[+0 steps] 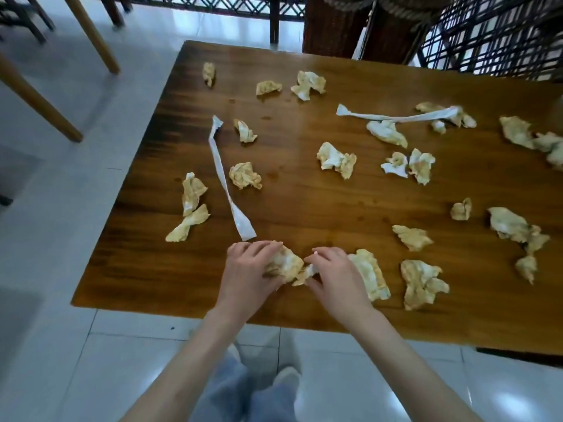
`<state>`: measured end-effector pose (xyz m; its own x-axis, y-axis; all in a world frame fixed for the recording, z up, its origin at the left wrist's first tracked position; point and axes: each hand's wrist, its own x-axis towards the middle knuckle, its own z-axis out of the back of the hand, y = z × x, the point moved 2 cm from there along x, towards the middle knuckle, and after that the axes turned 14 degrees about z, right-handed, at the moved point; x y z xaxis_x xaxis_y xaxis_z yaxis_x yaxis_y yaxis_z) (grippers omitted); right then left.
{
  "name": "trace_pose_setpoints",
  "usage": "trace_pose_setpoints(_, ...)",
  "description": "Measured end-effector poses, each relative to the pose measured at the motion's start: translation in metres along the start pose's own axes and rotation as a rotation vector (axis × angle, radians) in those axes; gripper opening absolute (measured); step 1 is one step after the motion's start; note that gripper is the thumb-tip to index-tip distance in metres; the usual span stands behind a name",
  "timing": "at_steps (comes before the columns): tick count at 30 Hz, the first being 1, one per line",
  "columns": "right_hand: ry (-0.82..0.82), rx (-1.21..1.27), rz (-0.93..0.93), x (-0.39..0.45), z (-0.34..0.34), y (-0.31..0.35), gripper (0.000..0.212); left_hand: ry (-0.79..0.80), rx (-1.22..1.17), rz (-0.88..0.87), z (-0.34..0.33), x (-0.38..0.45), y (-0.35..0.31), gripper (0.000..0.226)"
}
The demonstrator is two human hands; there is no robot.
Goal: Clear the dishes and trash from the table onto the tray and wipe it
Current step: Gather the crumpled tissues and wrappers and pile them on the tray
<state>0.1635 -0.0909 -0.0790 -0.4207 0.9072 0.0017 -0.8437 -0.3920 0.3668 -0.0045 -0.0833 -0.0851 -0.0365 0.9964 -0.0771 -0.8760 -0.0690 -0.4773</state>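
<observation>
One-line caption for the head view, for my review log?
Left hand and right hand gather a crumpled stained napkin at the near edge of a wooden table littered with napkins.

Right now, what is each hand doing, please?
Left hand: grips a crumpled napkin.
Right hand: pinches the same napkin's other end.

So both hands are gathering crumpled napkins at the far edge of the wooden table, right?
Not the far edge: in the head view the left hand and right hand gather crumpled napkins at the near edge of the wooden table.
</observation>
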Motion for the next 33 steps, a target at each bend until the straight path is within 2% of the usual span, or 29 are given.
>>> trace_pose_setpoints(4,-0.014,0.008,0.029,0.003,0.0,-0.004,0.026,-0.024,-0.068,0.019,-0.006,0.004,0.003,0.059)
trace_pose_setpoints(11,-0.033,-0.003,0.029,-0.001,0.002,-0.005,0.024,-0.041,-0.135,0.054,-0.009,0.01,0.002,0.048)
trace_pose_setpoints(21,-0.087,-0.004,-0.007,-0.006,0.013,-0.006,0.022,-0.036,-0.089,0.034,-0.013,0.008,0.005,0.034)
trace_pose_setpoints(26,-0.155,-0.065,-0.159,-0.018,0.025,-0.025,0.017,-0.122,-0.034,0.048,-0.009,0.014,0.007,0.026)
trace_pose_setpoints(30,-0.046,-0.047,-0.331,-0.028,0.022,-0.04,0.016,-0.176,0.024,0.083,-0.005,0.022,0.012,0.024)
trace_pose_setpoints(33,-0.024,-0.002,-0.366,-0.035,0.019,-0.046,0.02,-0.191,0.052,0.084,-0.004,0.026,0.011,0.025)
